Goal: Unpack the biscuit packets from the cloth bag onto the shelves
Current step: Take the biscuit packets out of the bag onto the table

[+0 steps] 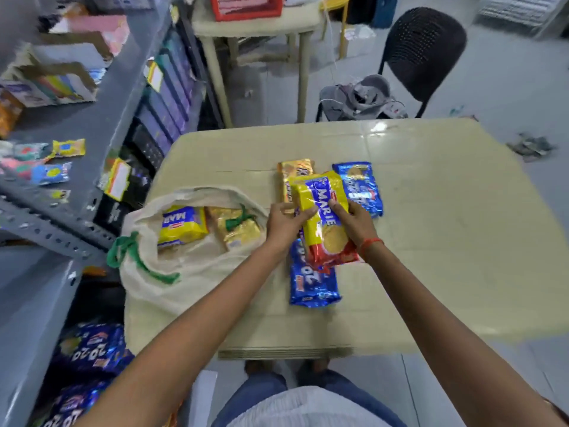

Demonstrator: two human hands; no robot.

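Note:
A cream cloth bag with green drawstrings lies open on the left of the beige table. Inside it I see a yellow Marie packet and a gold packet. My left hand and my right hand both grip a yellow-and-red Marie packet just above a small pile on the table. In that pile are a blue 20-20 packet, another blue packet and an orange packet.
Grey metal shelves stand at the left with small packets and boxes on them. Blue 20-20 packets fill a lower shelf. A black chair, a second table and a grey cloth heap stand beyond the table.

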